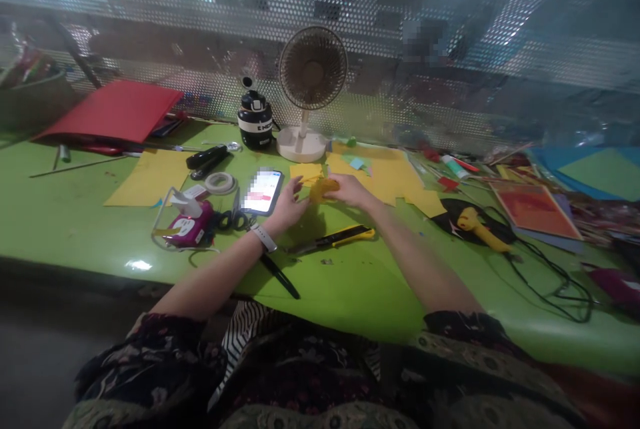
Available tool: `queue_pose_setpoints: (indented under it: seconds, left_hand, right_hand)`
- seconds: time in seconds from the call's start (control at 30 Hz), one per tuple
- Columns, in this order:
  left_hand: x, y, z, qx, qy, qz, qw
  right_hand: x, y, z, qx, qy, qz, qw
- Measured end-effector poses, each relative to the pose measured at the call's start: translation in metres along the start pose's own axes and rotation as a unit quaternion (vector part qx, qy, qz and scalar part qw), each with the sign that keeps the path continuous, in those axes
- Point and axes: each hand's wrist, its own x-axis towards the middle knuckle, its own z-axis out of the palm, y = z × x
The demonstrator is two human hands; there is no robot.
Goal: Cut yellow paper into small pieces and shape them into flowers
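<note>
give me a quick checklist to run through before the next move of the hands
1. Yellow piece held: ok, in the right hand's fingers.
2. Left hand gripping it too: cannot tell, too blurred.
3. Cutter well away from the hands: not ok, it lies just on their near side.
4. Cutter's blade drawn in: cannot tell.
5. Glue gun away from the hands: ok, off to the right.
6. Phone lit: ok.

Upright at back: fan [313, 69], just right of black bottle [256, 130]. Far left: red sheet [117, 109], near bin [40, 103]. Nearer: purple plug block [189, 229], left of phone [263, 192].
</note>
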Motion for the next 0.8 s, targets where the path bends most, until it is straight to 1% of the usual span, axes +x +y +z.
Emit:
queue_pose_setpoints:
  seconds: [0.13, 0.2, 0.33, 0.43, 0.53, 0.63, 0.73, 0.8]
  left_hand:
    - [-0.001, -0.002, 0.006, -0.073, -0.079, -0.044, 0.993]
    - [-0.001, -0.002, 0.008, -0.081, -0.09, -0.045, 0.992]
    - [0.0, -0.006, 0.009, -0.048, -0.082, -0.029, 0.995]
    - [0.002, -0.008, 0.008, -0.005, -0.062, -0.016, 0.998]
    - [0.004, -0.005, 0.005, 0.089, -0.036, 0.017, 0.995]
    - [0.005, 0.001, 0.001, 0.167, -0.021, 0.037, 0.985]
    - [0.006, 0.004, -0.001, 0.181, -0.018, 0.029, 0.983]
    - [0.007, 0.004, -0.001, 0.184, -0.02, 0.023, 0.982]
  right_hand:
    - [-0.004, -0.009, 0.014, -0.037, -0.013, -0.003, 0.999]
    - [-0.006, -0.01, 0.018, -0.034, -0.015, -0.002, 0.999]
    - [-0.01, -0.006, 0.021, -0.016, -0.005, 0.0, 1.0]
    - [-0.013, -0.008, 0.022, -0.011, -0.005, 0.006, 1.0]
    - [-0.014, -0.013, 0.027, 0.004, 0.004, 0.008, 1.0]
    - [-0.013, -0.018, 0.034, 0.042, 0.041, 0.006, 0.998]
    - [-0.012, -0.019, 0.042, 0.087, 0.087, 0.042, 0.992]
    - [-0.013, -0.02, 0.045, 0.092, 0.086, 0.067, 0.99]
